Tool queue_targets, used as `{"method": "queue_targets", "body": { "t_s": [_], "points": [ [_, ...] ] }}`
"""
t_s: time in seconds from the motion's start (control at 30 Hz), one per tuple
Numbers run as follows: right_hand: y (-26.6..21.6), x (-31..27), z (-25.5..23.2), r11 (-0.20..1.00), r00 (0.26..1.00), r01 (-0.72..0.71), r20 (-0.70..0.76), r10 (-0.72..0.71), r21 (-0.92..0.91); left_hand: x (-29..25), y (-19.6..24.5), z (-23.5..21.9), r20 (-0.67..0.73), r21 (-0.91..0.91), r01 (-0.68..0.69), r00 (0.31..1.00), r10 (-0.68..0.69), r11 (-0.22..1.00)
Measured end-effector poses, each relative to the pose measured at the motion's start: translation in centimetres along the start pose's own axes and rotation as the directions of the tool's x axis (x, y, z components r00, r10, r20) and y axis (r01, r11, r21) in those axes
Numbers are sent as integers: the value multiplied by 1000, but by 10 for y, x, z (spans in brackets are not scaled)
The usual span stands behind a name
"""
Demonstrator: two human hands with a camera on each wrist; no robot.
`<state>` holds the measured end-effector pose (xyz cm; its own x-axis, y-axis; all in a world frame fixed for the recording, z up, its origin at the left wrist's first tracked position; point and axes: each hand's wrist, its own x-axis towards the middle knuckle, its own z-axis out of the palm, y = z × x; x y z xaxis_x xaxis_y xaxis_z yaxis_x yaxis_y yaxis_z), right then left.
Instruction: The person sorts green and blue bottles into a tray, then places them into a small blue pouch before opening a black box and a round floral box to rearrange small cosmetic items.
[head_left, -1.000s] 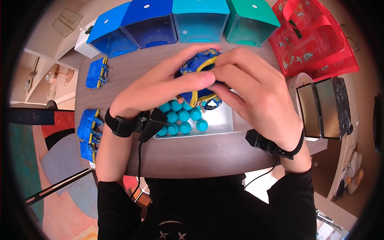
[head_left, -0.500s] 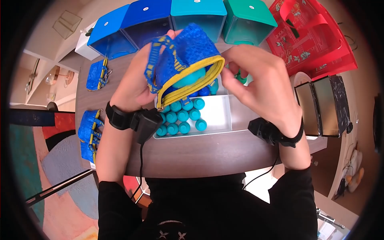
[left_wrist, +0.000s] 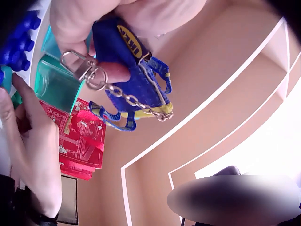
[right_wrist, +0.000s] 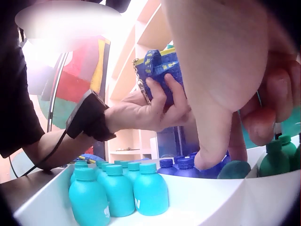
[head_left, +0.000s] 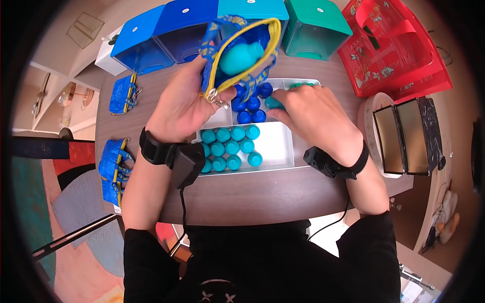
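My left hand (head_left: 184, 98) holds up a small blue pouch (left_wrist: 134, 70) with a yellow zip, its mouth unzipped. A turquoise bottle (head_left: 240, 58) lies inside the pouch. A chain with a clasp (left_wrist: 127, 96) hangs from it beside the fingers. Over the back of the white tray (head_left: 283, 156), my right hand (head_left: 316, 111) pinches a teal bottle (head_left: 274, 103) between thumb and fingers; much of that bottle is hidden. Dark blue bottles (head_left: 252, 103) stand left of those fingers, green bottles (right_wrist: 277, 157) beyond them. Turquoise bottles (head_left: 232, 146) fill part of the tray's front compartment.
Four-sided drawer boxes in blues and green (head_left: 313, 30) line the back. More blue pouches (head_left: 113, 164) lie at the left edge. A red gift bag (head_left: 399, 55) and a black-and-gold box (head_left: 417, 136) stand at the right. A cable (head_left: 183, 202) trails from the left wrist.
The pouch was between both hands, its mouth worked by the fingers. My left hand has since raised and tilted it, showing the bottle inside. The right hand has moved down to the teal bottle.
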<state>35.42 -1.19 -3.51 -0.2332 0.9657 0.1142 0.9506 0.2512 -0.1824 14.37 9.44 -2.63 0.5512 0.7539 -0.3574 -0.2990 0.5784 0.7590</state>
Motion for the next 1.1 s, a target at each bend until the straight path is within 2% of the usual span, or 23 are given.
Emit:
{"method": "queue_targets", "body": {
  "t_s": [0.03, 0.07, 0.1, 0.2, 0.33, 0.43, 0.47, 0.53, 0.6, 0.63, 0.67, 0.73, 0.77, 0.83, 0.87, 0.93, 0.97, 1.0, 1.03, 1.07, 1.1],
  "points": [
    [2, 0, 3, 1000, 1000, -2, 2, 2, 0, 15, -4, -18, 326, -178, 69, 945, -8, 982],
    [4, -1, 5, 1000, 1000, -1, 17, 1, -10, 23, -7, -26, 611, -319, 190, 790, 48, 929],
    [5, -1, 6, 1000, 1000, 3, 30, -2, -21, 4, -6, 2, 232, -162, -19, 971, 57, 987],
    [5, 1, 6, 999, 997, -25, 72, 28, -37, 0, -2, 11, 206, -142, -1, 978, 31, 990],
    [5, 2, 7, 999, 998, -9, 66, 12, -37, 3, -3, 3, 229, -132, 15, 973, 16, 991],
    [3, 3, 2, 1000, 1000, 1, 28, -1, -15, 7, -5, -8, 353, -113, 80, 935, -36, 990],
    [1, 4, -1, 1000, 999, -1, 32, 1, -9, 7, -5, -11, 354, -114, 85, 934, -40, 990],
    [-1, 5, -11, 1000, 999, 1, 35, -1, -3, 6, -3, -18, 406, -232, 180, 911, -73, 956],
    [0, 3, -25, 998, 995, 6, -100, 1, 70, 10, -3, -23, 444, -235, 187, 894, -66, 954],
    [1, 1, -34, 997, 991, -36, -130, 45, 72, 13, -4, -25, 481, -240, 200, 874, -63, 950],
    [2, -1, -40, 992, 969, -3, -245, 34, 124, 16, -6, -26, 481, -242, 202, 875, -63, 949],
    [3, -4, -48, 975, 919, 59, -392, 30, 214, 20, -7, -26, 578, -266, 281, 812, -80, 922],
    [1, -3, -53, 975, 918, 62, -396, 28, 212, 19, -7, -24, 579, -264, 277, 812, -78, 924],
    [-4, -5, -58, 908, 852, 110, -509, 123, 403, 13, -10, -19, 579, -361, 310, 814, -48, 880],
    [-6, -6, -60, 908, 852, 107, -508, 126, 405, 10, -12, -16, 580, -360, 313, 813, -52, 879],
    [-10, -8, -60, 937, 803, 161, -593, 59, 311, 0, -12, -9, 420, -271, 100, 907, 24, 957],
    [-13, -10, -60, 940, 797, 171, -602, 44, 295, -13, -10, 11, 136, 76, -123, 984, 112, 989],
    [-15, -9, -59, 940, 795, 173, -605, 43, 294, -9, -10, 5, 137, 79, -125, 984, 114, 989],
    [-16, -8, -59, 937, 774, 237, -632, -22, 258, -3, -13, -6, 310, -140, -22, 949, 65, 990],
    [-18, -7, -58, 929, 750, 298, -656, -85, 221, -2, -12, -4, 479, -330, 122, 876, 54, 936],
    [-19, -6, -55, 913, 729, 348, -674, -120, 214, -10, -11, -1, 329, 87, -189, 932, 150, 978]
  ]
}}
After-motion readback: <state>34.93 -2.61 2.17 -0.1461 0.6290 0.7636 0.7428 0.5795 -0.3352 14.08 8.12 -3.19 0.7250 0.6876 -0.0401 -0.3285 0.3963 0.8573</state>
